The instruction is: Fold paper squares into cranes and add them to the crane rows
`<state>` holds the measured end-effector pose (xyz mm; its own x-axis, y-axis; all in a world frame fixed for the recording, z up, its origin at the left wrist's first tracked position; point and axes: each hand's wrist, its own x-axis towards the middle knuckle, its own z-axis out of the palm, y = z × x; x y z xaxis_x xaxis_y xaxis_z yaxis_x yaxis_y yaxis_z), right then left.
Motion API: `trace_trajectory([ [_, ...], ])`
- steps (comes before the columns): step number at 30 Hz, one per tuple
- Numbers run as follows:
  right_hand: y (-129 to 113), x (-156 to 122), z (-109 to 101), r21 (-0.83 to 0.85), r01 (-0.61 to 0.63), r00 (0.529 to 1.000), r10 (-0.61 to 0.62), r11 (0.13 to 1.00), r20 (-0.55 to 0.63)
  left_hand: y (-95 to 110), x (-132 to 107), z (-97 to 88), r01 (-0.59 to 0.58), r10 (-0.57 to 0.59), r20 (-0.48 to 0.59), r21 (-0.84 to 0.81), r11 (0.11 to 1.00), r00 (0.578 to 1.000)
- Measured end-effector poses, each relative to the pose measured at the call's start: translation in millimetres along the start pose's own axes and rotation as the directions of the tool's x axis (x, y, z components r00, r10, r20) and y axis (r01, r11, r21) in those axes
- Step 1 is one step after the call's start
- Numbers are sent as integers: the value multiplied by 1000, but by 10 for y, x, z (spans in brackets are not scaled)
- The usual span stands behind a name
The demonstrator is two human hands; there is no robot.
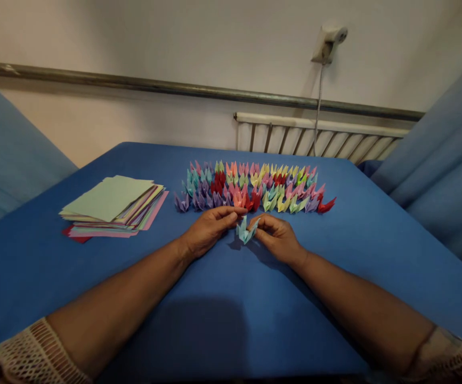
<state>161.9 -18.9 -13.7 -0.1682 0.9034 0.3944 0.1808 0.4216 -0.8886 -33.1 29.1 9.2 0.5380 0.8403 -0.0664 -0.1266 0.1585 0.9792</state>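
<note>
Partly covered by fingertips, the pale blue crane [245,234] is pinched at its right side between the thumb and fingers of the right hand [278,238]. The left hand [210,228] has thumb and fingers drawn narrow at the crane's upper left; whether they touch the paper, I cannot tell. Beyond the crane, the folded cranes [239,198] overlap too much for a sure count, the rearmost blurring together. Both sleeves [34,349], on the near left and near right of the crane, are cut off.

One stack of sheets [108,198] lies left of the crane, two curtains [446,149] flank it well apart, and one wall socket [322,45] with one cord [319,101] is far beyond it, to the right.

The crane is thin creased paper with sharp points. The sheets are flat, loosely squared, pale green uppermost. Beneath the crane spreads smooth blue cloth [143,160]; the sleeve edges are openwork lace.
</note>
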Motion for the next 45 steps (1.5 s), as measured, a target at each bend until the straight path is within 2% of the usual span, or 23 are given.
trace_trajectory([
  [3, -63, -24, 22, 3, 50, 999, -50, 999, 18, 11, -11, 13, 54, -48, 85, -68, 996, 995],
  [13, -96, -68, 57, -7, 86, 995, -85, 996, 58, 34, -58, 106, 52, -45, 82, -93, 994, 996],
  [17, -138, -87, 68, -23, 99, 992, -97, 995, 75, 64, -104, 127, 86, -73, 122, -105, 991, 990],
  [21, -196, -111, 76, -51, 169, 983, -164, 984, 85, 71, -133, 158, 113, -91, 158, -132, 985, 983],
  [25, -245, -135, 73, -133, 241, 971, -238, 961, 35, 45, -116, 181, 93, -76, 112, -155, 983, 991],
  [29, -244, -134, 74, -208, 252, 957, -275, 945, -89, 17, -86, 169, 24, -27, -13, -172, 985, 1000],
  [31, -226, -121, 77, -229, 232, 949, -271, 945, -158, 14, -89, 163, -49, 39, -79, -132, 990, 996],
  [33, -206, -106, 83, -249, 196, 946, -250, 948, -205, 21, -108, 170, -127, 126, -113, -5, 992, 986],
  [35, -188, -99, 89, -265, 162, 947, -225, 951, -229, 34, -132, 193, -175, 194, -120, 156, 972, 974],
  [37, -174, -101, 95, -257, 159, 951, -218, 953, -220, 46, -149, 220, -186, 218, -109, 252, 950, 970],
  [40, -154, -102, 88, -174, 156, 965, -188, 972, -183, 49, -149, 232, -187, 214, -83, 257, 948, 973],
  [44, -125, -42, 15, -11, 57, 954, -57, 998, -295, 28, -129, 193, -156, 167, -36, 204, 966, 985],
  [45, -120, -18, -11, 13, 47, 958, -42, 999, -283, 23, -126, 185, -146, 152, -19, 190, 971, 988],
])
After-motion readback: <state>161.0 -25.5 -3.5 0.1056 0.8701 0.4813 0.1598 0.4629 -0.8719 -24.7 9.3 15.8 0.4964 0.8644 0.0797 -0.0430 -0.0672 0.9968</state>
